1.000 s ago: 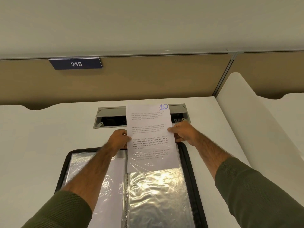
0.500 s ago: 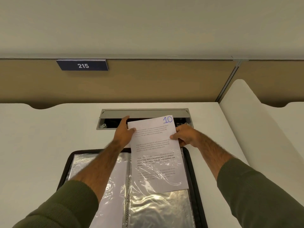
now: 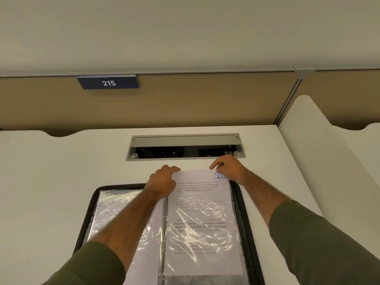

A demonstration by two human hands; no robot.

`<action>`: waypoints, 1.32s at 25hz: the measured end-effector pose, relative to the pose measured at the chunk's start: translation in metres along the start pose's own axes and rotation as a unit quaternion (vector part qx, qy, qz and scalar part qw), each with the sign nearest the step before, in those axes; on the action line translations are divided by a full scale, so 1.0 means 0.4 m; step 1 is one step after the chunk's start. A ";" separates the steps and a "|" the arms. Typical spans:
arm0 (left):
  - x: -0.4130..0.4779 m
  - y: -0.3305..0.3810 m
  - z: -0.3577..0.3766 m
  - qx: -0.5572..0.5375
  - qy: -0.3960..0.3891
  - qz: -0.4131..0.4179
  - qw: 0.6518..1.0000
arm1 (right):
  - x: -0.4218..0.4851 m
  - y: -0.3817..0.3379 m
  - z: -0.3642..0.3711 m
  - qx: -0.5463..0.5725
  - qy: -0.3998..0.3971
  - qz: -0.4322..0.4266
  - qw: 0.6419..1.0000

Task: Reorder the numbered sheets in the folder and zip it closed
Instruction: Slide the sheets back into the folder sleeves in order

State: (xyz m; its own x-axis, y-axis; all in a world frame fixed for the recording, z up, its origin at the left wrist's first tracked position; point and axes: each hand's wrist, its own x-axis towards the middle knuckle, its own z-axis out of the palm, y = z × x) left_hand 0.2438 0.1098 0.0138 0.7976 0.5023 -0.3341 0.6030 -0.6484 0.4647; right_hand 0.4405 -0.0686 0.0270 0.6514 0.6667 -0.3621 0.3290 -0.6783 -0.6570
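The black folder (image 3: 85,221) is lying open, with shiny, crinkly sleeves (image 3: 115,210) inside. The left hand (image 3: 162,182) is pinching the top left corner of the thin white sheet (image 3: 201,212), and the right hand (image 3: 228,167) is pinching the top right. The sheet is sitting mostly in the right sleeve (image 3: 205,280), long side pointing away, top poking out.

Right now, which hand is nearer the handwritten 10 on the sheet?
Right. The right hand pinches the top right corner of the sheet, partly covering the 10; the left hand grips its top left corner.
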 end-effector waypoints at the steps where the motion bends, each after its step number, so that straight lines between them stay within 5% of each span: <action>1: -0.004 -0.002 0.006 0.024 -0.002 0.009 1.000 | -0.004 0.001 0.005 -0.023 -0.009 -0.007 1.000; 6: -0.020 0.008 0.032 0.099 -0.018 0.041 0.994 | -0.044 0.005 0.027 -0.060 -0.041 -0.005 0.997; 23: -0.076 0.044 0.070 0.093 -0.016 0.043 0.995 | -0.145 0.000 0.066 -0.305 -0.062 -0.011 0.950; 33: -0.401 -0.170 0.167 0.102 0.137 0.032 0.985 | -0.342 0.091 0.179 -0.272 0.180 0.015 0.945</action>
State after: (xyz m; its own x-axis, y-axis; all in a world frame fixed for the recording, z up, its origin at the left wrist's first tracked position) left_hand 0.0760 0.0351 -0.0192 0.8169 0.5733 -0.0632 0.5641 -0.7712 0.2950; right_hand 0.3143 -0.1625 0.0051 0.8242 0.5628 -0.0627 0.5458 -0.8189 -0.1774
